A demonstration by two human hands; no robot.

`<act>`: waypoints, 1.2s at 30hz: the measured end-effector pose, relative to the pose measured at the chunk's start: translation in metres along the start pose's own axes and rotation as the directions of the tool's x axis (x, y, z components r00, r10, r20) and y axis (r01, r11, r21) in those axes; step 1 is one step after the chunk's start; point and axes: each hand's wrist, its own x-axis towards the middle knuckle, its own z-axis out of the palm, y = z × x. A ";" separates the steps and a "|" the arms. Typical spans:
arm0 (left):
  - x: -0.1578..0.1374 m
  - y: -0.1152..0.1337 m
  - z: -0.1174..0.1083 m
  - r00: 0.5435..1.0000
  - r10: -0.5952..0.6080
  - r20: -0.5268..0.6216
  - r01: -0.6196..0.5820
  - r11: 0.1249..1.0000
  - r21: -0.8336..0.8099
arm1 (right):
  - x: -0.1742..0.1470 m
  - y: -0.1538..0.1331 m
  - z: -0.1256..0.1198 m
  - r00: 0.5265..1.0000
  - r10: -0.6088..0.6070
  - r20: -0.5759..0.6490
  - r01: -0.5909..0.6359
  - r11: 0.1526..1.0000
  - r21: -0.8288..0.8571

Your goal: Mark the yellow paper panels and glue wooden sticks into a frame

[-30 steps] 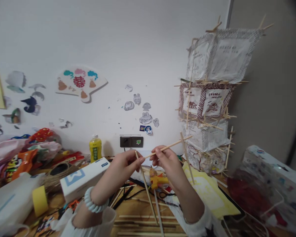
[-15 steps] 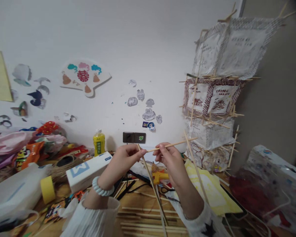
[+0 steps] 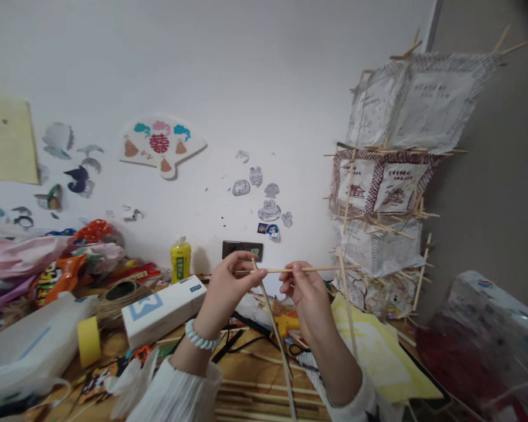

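Several thin wooden sticks form a frame in front of me, raised over the table. My left hand (image 3: 242, 278) pinches the corner where a level wooden stick (image 3: 321, 269) meets a long slanting stick (image 3: 271, 310). Along the level stick, my right hand (image 3: 307, 296) grips it between thumb and fingers. Beyond my right hand, that stick crosses another wooden stick (image 3: 347, 296), which hangs down toward my forearm. How the corners are joined is too small to tell. Under my hands, more loose sticks (image 3: 259, 395) lie on the wooden table.
A tiered paper-and-stick lantern (image 3: 378, 187) stands at the right, close behind the frame. Left are a white box (image 3: 165, 310), yellow tape (image 3: 88, 341), twine (image 3: 121, 302) and a yellow bottle (image 3: 180, 259). A yellow glue gun (image 3: 287, 323) lies behind my right hand; yellow sheets (image 3: 382, 357) lie right.
The level stick was tilted up to the right and now lies nearly flat. My right hand has shifted slightly right and down along with it; the whole view has shifted a little.
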 end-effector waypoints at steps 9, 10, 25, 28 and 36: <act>-0.001 -0.015 0.011 0.986 -0.102 0.135 0.146 0.919 -0.366 | 0.003 0.002 -0.002 0.999 -0.015 -0.030 0.015 1.000 0.014; -0.001 -0.017 0.011 0.985 -0.097 0.144 0.146 0.913 -0.381 | 0.003 0.002 -0.002 0.999 -0.018 -0.029 0.019 1.000 0.013; -0.001 -0.022 0.013 0.990 -0.061 0.131 0.118 0.864 -0.490 | 0.003 0.004 -0.003 0.998 -0.067 -0.018 0.067 0.998 -0.008; 0.000 -0.022 0.014 0.993 -0.056 0.103 0.102 0.849 -0.518 | 0.001 0.003 0.000 0.996 -0.084 -0.007 0.083 0.996 -0.027; -0.004 -0.017 0.025 0.994 -0.081 0.068 0.105 0.817 -0.567 | 0.000 0.003 0.001 0.996 -0.084 0.002 0.084 0.996 -0.028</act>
